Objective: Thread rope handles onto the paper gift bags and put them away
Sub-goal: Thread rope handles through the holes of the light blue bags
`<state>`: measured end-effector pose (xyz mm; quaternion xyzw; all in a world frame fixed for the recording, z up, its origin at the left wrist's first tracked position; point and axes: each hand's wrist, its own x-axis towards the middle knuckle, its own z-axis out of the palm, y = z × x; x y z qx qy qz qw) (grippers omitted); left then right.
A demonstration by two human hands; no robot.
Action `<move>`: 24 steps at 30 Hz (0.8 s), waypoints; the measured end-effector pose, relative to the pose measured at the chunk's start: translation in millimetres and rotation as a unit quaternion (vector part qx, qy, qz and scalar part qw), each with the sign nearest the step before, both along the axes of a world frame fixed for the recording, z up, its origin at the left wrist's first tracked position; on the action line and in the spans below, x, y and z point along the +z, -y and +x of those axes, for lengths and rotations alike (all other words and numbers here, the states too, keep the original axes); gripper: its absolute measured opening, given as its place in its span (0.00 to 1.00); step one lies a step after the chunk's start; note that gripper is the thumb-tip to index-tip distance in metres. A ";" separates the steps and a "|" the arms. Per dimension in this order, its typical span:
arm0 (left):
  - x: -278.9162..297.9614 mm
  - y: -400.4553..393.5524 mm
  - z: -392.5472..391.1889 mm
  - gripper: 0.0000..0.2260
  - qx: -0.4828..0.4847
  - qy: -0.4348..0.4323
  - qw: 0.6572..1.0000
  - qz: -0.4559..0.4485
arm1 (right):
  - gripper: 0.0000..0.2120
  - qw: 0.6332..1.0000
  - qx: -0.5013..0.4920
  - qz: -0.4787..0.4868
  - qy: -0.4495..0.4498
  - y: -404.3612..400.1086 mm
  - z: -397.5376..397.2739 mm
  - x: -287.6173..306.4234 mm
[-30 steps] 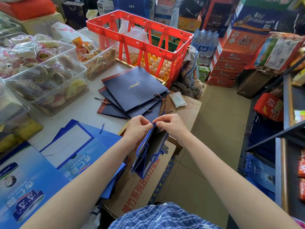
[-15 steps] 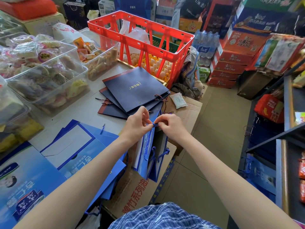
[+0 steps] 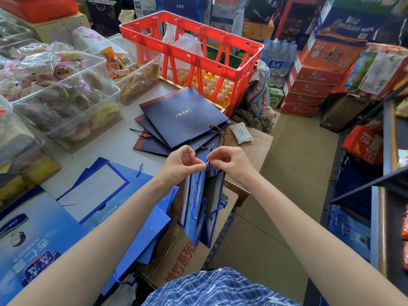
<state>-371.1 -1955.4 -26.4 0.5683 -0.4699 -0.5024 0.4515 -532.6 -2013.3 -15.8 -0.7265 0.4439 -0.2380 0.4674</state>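
Threading step in hand: left hand [image 3: 180, 165] and right hand [image 3: 228, 162] both pinching the blue rope end [image 3: 207, 166] at the held blue gift bag's [image 3: 198, 208] top edge. Finished navy bags [image 3: 183, 120] at 12 o'clock. Next, likely: knotting the end, careful tensioning.

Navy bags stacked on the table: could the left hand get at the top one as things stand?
Probably yes, once freed. The left hand is pinching the blue rope with the right hand, but the navy bags lie just beyond it, uncovered, with nothing between.
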 end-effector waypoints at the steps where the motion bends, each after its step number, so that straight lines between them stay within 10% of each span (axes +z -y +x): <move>1: 0.5 0.3 -1.4 0.13 0.001 -0.001 1.000 -0.005 | 0.08 1.000 -0.004 0.006 0.007 -0.5 0.7 -0.1; 24: -13.8 2.4 -12.3 0.08 0.000 -0.024 0.995 0.096 | 0.10 0.999 0.031 -0.040 -0.010 -4.5 2.3 0.0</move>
